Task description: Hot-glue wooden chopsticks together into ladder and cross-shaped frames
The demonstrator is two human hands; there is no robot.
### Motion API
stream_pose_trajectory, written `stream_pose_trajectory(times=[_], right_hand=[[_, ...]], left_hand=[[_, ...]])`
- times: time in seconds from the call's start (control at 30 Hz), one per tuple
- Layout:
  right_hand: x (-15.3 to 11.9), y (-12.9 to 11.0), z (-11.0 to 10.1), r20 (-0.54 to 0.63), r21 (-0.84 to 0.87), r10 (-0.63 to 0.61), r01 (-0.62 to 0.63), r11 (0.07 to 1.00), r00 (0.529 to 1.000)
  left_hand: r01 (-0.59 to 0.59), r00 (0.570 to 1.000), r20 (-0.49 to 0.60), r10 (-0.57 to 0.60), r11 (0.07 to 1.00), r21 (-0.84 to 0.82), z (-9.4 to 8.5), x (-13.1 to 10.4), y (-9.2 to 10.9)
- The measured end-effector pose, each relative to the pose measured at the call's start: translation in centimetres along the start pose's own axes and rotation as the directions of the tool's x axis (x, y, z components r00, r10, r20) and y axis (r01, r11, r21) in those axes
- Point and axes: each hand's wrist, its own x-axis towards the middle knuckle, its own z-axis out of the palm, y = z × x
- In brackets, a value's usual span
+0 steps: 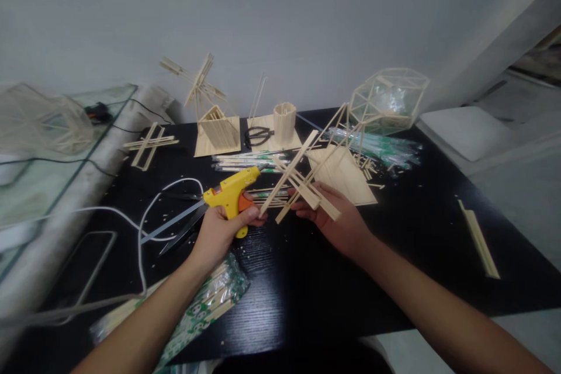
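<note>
A yellow hot glue gun (231, 187) with an orange trigger is in my left hand (219, 235), its nozzle pointing up and right. A long translucent glue stick (175, 222) trails from its back. My right hand (335, 222) grips a crossed assembly of thin wooden sticks (302, 188), shaped like windmill blades, just right of the gun. One blade's lower end comes close to my left fingertips; whether they touch I cannot tell. Behind the right hand lies a square wooden board (344, 178), with thin sticks rising near it.
On the black table (350, 292) stand a stick windmill (219, 131) and a round stick cup (284, 123) with black scissors (258, 137) beside it. Bagged sticks (210, 304) lie in front. A white cord (140, 251) loops at left. Loose sticks (480, 242) lie at right.
</note>
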Motion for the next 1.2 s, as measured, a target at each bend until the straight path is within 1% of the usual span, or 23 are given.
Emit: stream_pose_trajectory(times=[0.1, 0.2, 0.3, 0.43, 0.67, 0.8, 0.87, 0.93, 1.07, 1.2], right_hand=[[-0.1, 0.0, 0.1, -0.009, -0.014, 0.0, 0.0, 1.0, 1.0], [0.0, 0.0, 0.1, 0.006, -0.029, -0.006, 0.006, 1.0, 1.0], [0.0, 0.0, 0.0, 0.013, -0.018, -0.02, 0.02, 1.0, 1.0], [0.0, -0.2, 0.1, 0.013, -0.003, -0.017, 0.017, 1.0, 1.0], [0.0, -0.1, -0.2, 0.013, -0.04, -0.024, 0.024, 0.999, 1.0], [0.3, -0.2, -0.5, 0.0, -0.034, -0.029, 0.029, 0.999, 1.0], [0.4, -0.4, -0.6, -0.007, -0.012, -0.038, 0.038, 0.999, 0.999], [0.5, -0.7, -0.7, -0.018, 0.008, -0.051, 0.051, 0.999, 0.999], [0.6, -1.2, -1.2, -0.032, -0.006, -0.07, 0.069, 0.998, 0.997], [0.8, -1.2, -1.5, -0.027, -0.041, -0.098, 0.097, 0.994, 0.995]], left_hand=[[0.049, 0.999, 0.015, -0.048, 0.998, -0.032, 0.2, -0.1, 0.2], [0.059, 0.998, 0.0, -0.059, 0.997, -0.058, 0.3, -0.2, 0.3], [0.051, 0.999, -0.002, -0.051, 0.997, -0.054, 0.2, -0.2, 0.5], [0.029, 0.999, 0.041, -0.029, 1.0, -0.01, 0.1, -0.2, 0.7], [0.03, 0.998, 0.056, -0.033, 0.998, 0.049, -0.1, -0.2, 0.9], [-0.018, 0.995, 0.099, 0.013, 0.999, 0.048, -0.2, -0.2, 0.9], [-0.05, 0.996, 0.074, 0.048, 0.999, 0.018, -0.2, -0.1, 0.9], [-0.075, 0.997, 0.024, 0.075, 0.997, -0.016, -0.2, -0.1, 1.0], [-0.114, 0.991, -0.082, 0.109, 0.992, -0.057, -0.4, 0.1, 1.1], [-0.181, 0.972, -0.148, 0.18, 0.983, 0.007, -0.8, 0.2, 0.8]])
